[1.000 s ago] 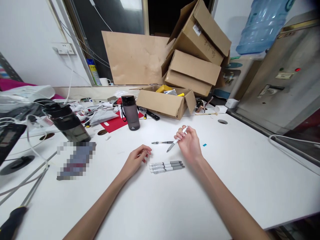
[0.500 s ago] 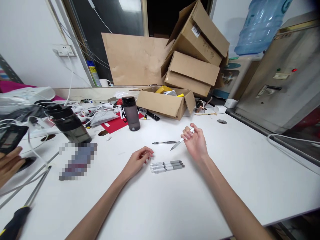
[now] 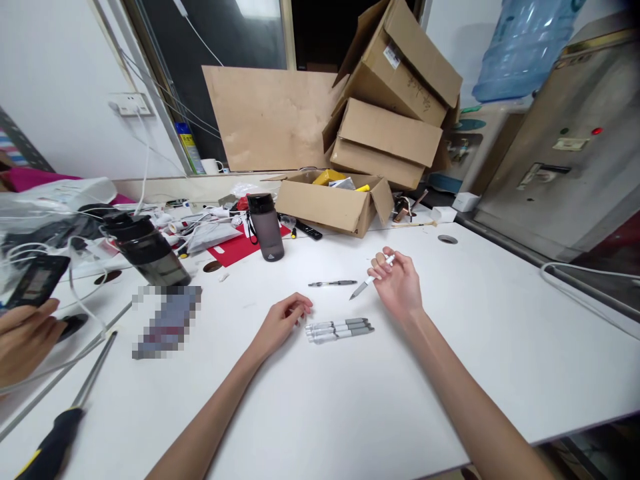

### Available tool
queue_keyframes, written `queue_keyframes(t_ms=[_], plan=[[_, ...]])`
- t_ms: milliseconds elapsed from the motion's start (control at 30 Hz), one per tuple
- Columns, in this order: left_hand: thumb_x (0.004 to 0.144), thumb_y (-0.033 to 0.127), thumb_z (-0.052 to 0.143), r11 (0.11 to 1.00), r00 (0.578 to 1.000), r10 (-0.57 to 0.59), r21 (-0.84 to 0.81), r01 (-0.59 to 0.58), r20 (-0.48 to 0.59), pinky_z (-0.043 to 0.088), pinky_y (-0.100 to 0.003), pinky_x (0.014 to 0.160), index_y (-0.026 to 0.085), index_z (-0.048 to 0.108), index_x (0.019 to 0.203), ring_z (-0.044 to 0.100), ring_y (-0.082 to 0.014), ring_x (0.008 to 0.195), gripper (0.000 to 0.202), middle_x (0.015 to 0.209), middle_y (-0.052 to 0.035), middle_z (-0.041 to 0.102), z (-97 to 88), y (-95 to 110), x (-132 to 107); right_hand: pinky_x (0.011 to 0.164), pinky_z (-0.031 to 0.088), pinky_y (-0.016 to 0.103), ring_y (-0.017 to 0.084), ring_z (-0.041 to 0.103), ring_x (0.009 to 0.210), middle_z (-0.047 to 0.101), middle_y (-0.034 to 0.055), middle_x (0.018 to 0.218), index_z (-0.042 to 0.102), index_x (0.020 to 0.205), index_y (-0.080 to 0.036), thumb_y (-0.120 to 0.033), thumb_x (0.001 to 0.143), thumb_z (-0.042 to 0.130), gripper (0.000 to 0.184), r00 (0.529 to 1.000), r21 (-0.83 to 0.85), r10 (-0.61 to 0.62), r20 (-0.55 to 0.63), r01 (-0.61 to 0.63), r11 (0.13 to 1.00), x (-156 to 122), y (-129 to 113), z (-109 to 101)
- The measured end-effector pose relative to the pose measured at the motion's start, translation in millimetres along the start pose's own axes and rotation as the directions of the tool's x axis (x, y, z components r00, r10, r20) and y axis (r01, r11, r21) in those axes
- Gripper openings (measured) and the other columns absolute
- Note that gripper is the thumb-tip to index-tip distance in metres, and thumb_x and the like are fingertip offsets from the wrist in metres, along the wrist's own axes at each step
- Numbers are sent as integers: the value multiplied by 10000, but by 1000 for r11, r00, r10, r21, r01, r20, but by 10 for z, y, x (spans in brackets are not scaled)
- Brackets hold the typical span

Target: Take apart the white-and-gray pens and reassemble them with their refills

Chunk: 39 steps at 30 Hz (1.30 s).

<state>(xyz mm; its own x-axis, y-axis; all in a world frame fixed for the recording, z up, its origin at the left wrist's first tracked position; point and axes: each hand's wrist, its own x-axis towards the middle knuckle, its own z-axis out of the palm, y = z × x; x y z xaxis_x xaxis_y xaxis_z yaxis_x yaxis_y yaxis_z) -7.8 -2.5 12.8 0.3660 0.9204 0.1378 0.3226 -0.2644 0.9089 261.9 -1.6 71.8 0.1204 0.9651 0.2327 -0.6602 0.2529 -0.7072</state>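
My right hand is raised above the white table with its fingers closed round a white and grey pen, whose grey tip points down to the left. My left hand rests on the table, fingers loosely bent and nothing visible in them. Just right of its fingertips lies a row of several white and grey pens, side by side. Beyond them a single dark, clear-barrelled pen lies between my two hands.
At the left edge, another person's hand holds a black device. A screwdriver, a blurred-out flat object and two bottles stand or lie on the left. Cardboard boxes are at the back.
The view has turned slightly left, so things appear further right. Both hands keep nearly the same pose, and the pen stays in my right hand.
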Motion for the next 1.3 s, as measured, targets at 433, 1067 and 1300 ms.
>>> queue_keyframes(t_ms=[433, 1067, 1300], plan=[[955, 299, 491, 999, 1000, -3, 45, 2, 26, 416, -276, 731, 196, 680, 972, 572, -185, 797, 216, 902, -41, 709, 20, 20, 0, 525, 356, 248, 153, 224, 563, 188, -39, 702, 503, 814, -241, -270, 956, 462, 151, 1000, 93, 8, -16, -6, 996, -24, -29, 8], [963, 295, 470, 997, 999, -9, 79, 6, 39, 411, -280, 738, 206, 681, 986, 566, -183, 790, 230, 907, -29, 708, 11, -23, 10, 524, 394, 216, 115, 289, 560, 226, -47, 686, 541, 824, -205, -285, 994, 441, 213, 1000, 299, 14, 4, -15, 954, 2, -92, -64], [952, 300, 478, 996, 999, 15, 90, -19, 43, 412, -277, 713, 203, 688, 968, 562, -174, 763, 232, 887, -26, 710, 28, 0, 4, 520, 384, 207, 124, 266, 559, 205, -44, 690, 546, 818, -209, -231, 977, 442, 191, 1000, 265, -4, -5, 6, 964, 10, -84, -90]])
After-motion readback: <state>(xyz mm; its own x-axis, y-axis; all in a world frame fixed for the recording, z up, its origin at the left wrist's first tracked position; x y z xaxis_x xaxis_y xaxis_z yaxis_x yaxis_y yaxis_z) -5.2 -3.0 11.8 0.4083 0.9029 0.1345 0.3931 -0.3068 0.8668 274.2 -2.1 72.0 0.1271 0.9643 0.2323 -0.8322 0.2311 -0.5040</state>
